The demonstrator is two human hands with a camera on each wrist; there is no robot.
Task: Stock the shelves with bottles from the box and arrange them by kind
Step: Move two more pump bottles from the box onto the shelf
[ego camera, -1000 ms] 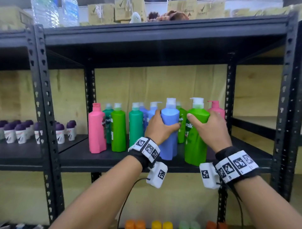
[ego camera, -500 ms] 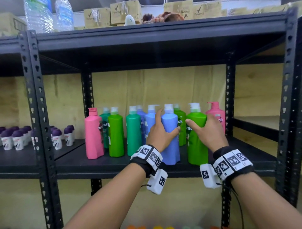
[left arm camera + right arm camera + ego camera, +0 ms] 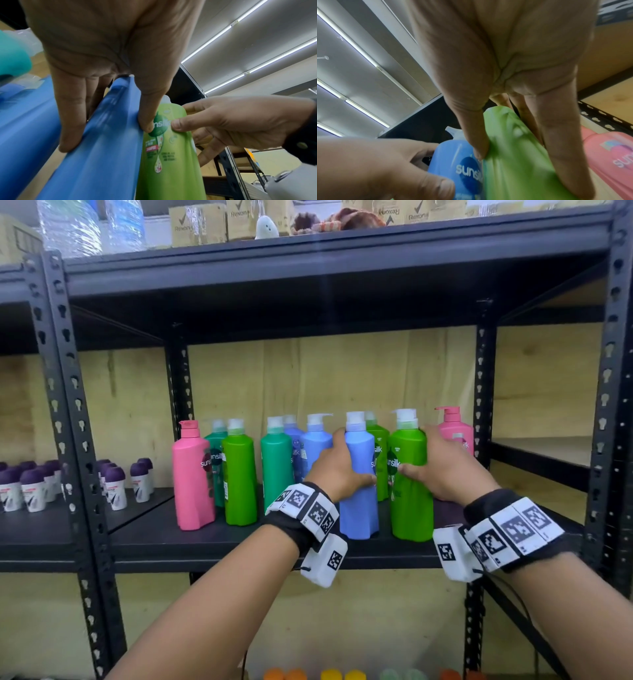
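Observation:
My left hand (image 3: 337, 470) grips a blue pump bottle (image 3: 359, 501) that stands on the black shelf (image 3: 239, 546); thumb and fingers wrap its body (image 3: 102, 135). Right beside it my right hand (image 3: 442, 474) grips a light green pump bottle (image 3: 411, 508), also standing on the shelf, seen close in the right wrist view (image 3: 513, 162). The two bottles touch side by side. Behind and left of them stand more blue bottles (image 3: 315, 446), dark green bottles (image 3: 275, 463), a light green bottle (image 3: 238, 474) and a pink bottle (image 3: 191, 477). Another pink bottle (image 3: 455, 429) stands at the back right.
Small purple-capped white bottles (image 3: 30, 487) fill the neighbouring shelf to the left. Cartons and water bottles (image 3: 68, 227) sit on the top shelf. Black perforated uprights (image 3: 72, 405) frame the bay. Coloured caps (image 3: 330, 674) show on a lower level. The shelf's right end (image 3: 534, 484) is bare.
Both hands have pushed their bottles a little deeper onto the shelf and closer together. The head view has shifted, so the shelf sits lower in frame.

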